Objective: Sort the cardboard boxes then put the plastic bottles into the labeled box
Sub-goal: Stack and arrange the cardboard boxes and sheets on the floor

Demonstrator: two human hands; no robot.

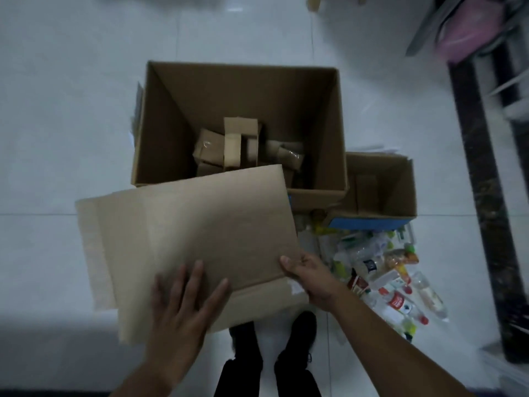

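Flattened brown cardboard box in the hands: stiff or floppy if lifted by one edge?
Probably stiff: the flattened brown cardboard box looks flat though the right hand grips only its near edge and the left hand rests on top. Its creases may let flaps hinge. Likely light: thin sheet.

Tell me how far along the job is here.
Done: several small cardboard boxes lie inside the large box. In hand: a flattened cardboard sheet, gripped at its edge by the right hand, the left hand flat on it. Left: the plastic bottles lie piled on the floor beside the smaller box, none visible inside it.
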